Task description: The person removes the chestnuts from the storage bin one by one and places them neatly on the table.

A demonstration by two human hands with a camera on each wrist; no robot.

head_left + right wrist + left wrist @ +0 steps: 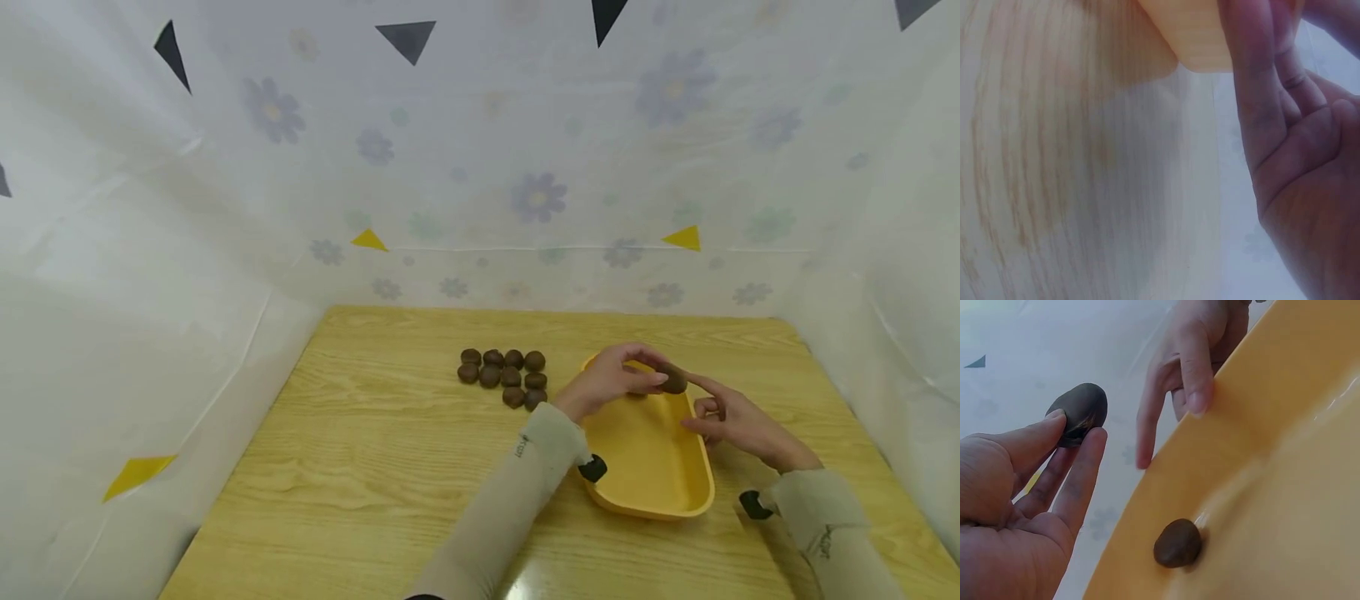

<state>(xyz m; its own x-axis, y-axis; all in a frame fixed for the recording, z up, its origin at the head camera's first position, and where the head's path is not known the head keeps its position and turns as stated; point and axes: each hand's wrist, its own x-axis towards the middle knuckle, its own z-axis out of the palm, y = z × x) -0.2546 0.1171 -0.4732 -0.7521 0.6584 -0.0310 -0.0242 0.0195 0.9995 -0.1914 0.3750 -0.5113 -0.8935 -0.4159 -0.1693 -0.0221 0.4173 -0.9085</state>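
In the head view, my left hand [611,379] is over the far end of a yellow tray [648,450] and holds a brown chestnut [674,382]. The left wrist view shows this chestnut [1082,409] pinched between thumb and fingers, above the rim. Another chestnut [1177,544] lies inside the tray, close to its wall. My right hand [742,425] holds the tray's right side, its thumb over the rim and its index finger stretched along the outside. The right wrist view catches part of the right hand [1297,144] against the tray's corner; its fingertips are cut off there.
Left of the tray, several chestnuts [490,377] sit in close rows on the wood-grain table [360,467]. Pale flower-printed sheeting [465,183] hangs behind the table and along both sides.
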